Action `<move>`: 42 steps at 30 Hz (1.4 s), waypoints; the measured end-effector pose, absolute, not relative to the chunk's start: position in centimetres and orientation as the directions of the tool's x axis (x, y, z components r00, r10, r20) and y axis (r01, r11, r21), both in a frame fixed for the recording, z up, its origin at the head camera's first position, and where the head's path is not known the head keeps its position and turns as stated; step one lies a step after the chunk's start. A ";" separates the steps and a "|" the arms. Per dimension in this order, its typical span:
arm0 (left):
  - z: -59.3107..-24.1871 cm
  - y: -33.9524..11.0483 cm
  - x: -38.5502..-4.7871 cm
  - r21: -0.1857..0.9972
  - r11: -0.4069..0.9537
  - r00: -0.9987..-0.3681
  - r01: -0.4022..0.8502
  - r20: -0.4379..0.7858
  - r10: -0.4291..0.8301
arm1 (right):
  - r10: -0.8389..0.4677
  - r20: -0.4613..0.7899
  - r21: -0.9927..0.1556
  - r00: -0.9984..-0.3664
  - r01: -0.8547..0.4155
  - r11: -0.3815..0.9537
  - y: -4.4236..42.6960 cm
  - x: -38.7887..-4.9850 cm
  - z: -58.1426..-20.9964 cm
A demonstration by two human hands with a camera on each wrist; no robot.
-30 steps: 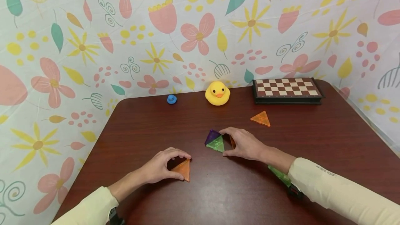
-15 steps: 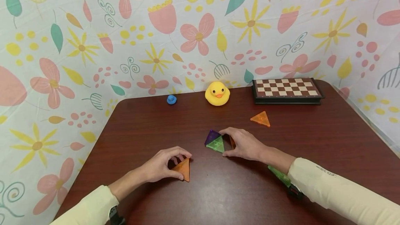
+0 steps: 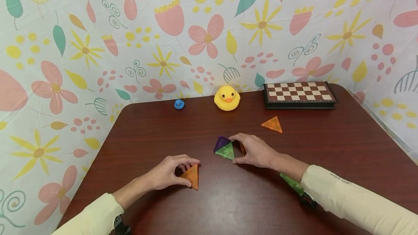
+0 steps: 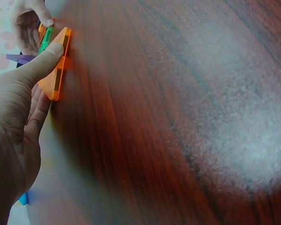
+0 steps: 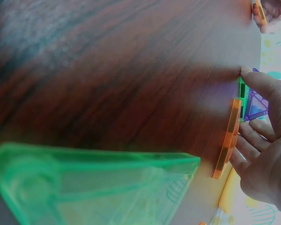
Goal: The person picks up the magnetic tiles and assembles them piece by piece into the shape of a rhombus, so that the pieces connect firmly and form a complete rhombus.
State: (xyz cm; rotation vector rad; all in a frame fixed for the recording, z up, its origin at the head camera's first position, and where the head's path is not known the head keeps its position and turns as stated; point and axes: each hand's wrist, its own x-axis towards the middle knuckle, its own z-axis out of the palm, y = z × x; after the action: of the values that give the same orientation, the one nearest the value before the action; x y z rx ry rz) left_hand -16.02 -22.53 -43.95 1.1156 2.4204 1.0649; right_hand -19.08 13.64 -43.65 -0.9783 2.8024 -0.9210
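Note:
My left hand holds an orange triangular magnetic tile between thumb and fingers, left of the table's middle. In the left wrist view, the thumb presses on this orange tile's face. My right hand grips a green triangular magnetic tile by its edge, thumb at the near corner and fingertips at the far side. A purple tile adjoins the green one along its other edge. Another orange tile stands partly hidden under the right hand; its edge shows better in the right wrist view.
Behind the hands lie a loose orange tile, a yellow rubber duck, a small blue duck and a chessboard box. A green tile sits beneath the right forearm. A flowered curtain borders the brown table.
The orange tile in the left hand has tilted slightly, and the left fingers have shifted a little behind it. The right hand and its tiles have stayed in place.

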 end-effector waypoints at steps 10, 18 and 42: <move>-43.4 -22.7 -16.3 0.783 0.404 -0.685 0.474 0.040 0.727 | -0.574 0.155 -0.546 -0.804 -0.554 0.629 13.6 -19.0 -43.7; -42.9 -22.7 -16.4 0.821 0.398 -0.709 0.410 0.012 0.705 | -0.569 0.150 -0.547 -0.809 -0.547 0.634 13.6 -18.9 -43.8; -41.4 -20.2 -18.3 0.807 0.347 -0.723 0.478 0.137 0.677 | -0.569 0.156 -0.541 -0.807 -0.552 0.635 13.6 -19.0 -43.8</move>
State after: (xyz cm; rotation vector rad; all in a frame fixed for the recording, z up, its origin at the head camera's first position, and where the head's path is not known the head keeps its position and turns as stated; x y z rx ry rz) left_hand -18.30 -20.19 -41.45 1.0427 2.3876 1.3147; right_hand -19.00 13.58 -43.76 -0.9652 2.8139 -0.9150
